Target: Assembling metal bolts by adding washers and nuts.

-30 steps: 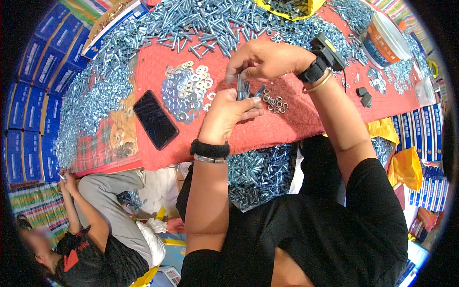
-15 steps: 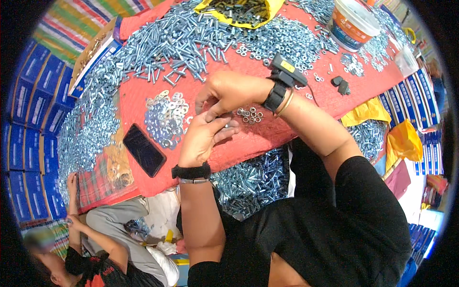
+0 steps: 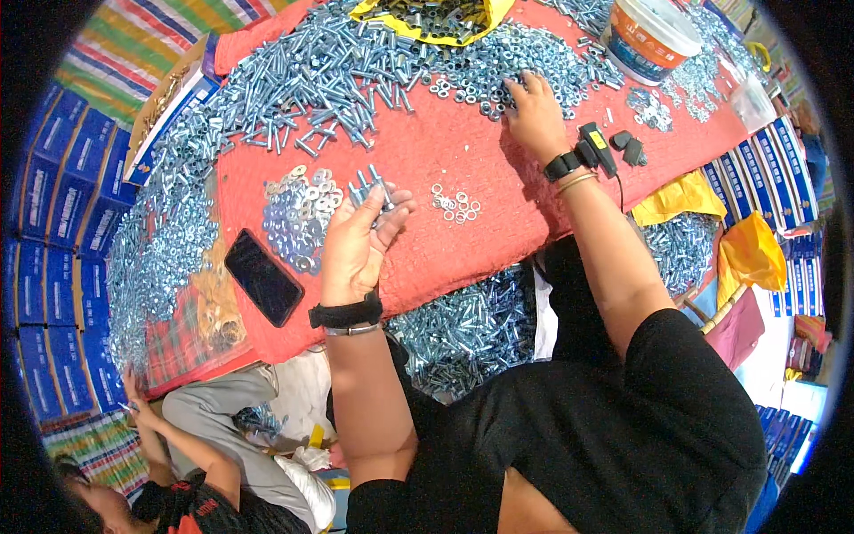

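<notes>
In my left hand (image 3: 356,245) I hold several silver bolts (image 3: 364,189), their shanks standing up from between thumb and fingers. My right hand (image 3: 538,120) reaches to the front edge of a heap of hex nuts (image 3: 525,53), fingers apart and touching the nuts. Whether a nut is under its fingertips cannot be made out. Between the hands lies a small cluster of thin ring washers (image 3: 456,205) on the red cloth (image 3: 427,258). Left of my left hand sits a pile of flat washers (image 3: 301,218). A large heap of bolts (image 3: 329,76) spreads behind it.
A black phone (image 3: 264,277) lies at the cloth's left. A yellow bag (image 3: 498,12) of dark sleeves and a plastic bucket (image 3: 649,40) stand at the back. Below the table edge is a bin of bolts (image 3: 471,334). Another person (image 3: 196,454) sits at lower left. Blue boxes (image 3: 76,205) line the left.
My right hand has left my left hand and moved right and away to the nut heap. My left hand has tilted up, and the bolts in it now show.
</notes>
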A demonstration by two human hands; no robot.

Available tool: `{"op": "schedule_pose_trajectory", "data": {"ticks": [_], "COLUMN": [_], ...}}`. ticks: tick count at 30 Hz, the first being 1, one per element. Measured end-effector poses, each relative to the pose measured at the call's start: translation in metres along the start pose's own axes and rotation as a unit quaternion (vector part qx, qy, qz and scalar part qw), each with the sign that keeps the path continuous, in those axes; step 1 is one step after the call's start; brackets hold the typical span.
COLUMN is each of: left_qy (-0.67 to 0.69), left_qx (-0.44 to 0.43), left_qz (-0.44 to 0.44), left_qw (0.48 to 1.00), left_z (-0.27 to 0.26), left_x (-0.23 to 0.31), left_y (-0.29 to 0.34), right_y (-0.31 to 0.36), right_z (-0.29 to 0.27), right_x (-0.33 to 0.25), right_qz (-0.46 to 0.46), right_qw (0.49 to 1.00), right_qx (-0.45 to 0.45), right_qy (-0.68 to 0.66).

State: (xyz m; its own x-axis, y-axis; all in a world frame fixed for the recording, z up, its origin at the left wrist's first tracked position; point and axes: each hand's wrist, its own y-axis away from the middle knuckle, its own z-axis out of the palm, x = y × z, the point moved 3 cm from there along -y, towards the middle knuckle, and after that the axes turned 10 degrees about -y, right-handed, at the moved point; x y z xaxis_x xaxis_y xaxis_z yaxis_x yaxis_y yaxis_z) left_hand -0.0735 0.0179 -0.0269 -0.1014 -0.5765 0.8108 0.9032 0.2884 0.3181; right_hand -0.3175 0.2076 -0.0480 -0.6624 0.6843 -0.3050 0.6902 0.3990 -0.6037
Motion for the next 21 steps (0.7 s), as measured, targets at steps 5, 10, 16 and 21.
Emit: {"op": "schedule_pose_trajectory", "data": {"ticks": [5,10,16,21], "left_qy": [-0.006,-0.013,-0.031,-0.039], "left_qx": [0.038,0.031,0.039,0.027], "left_qz": [0.023,0.04,0.03,0.035], "left_qw": [0.999,0.999,0.998,0.998], "left_z": [-0.002,-0.003,-0.002,-0.003], "left_x": [0.005,0.007,0.004,0.005], "left_y": [0.003,-0.001,-0.002,0.0], "right_y": [0.025,0.039,0.042,0.022], "right_z": [0.01,0.003,-0.007,-0.017], "right_x": [-0.025,-0.059,-0.083,-0.064], "right_qz": [-0.072,-0.094,-0.127,-0.058], "right_qw": [0.996,0.978,0.927,0.952], "right_qx": [-0.059,-0.138,-0.238,-0.155], "right_qy": [-0.004,-0.125,-0.261,-0.258]}}
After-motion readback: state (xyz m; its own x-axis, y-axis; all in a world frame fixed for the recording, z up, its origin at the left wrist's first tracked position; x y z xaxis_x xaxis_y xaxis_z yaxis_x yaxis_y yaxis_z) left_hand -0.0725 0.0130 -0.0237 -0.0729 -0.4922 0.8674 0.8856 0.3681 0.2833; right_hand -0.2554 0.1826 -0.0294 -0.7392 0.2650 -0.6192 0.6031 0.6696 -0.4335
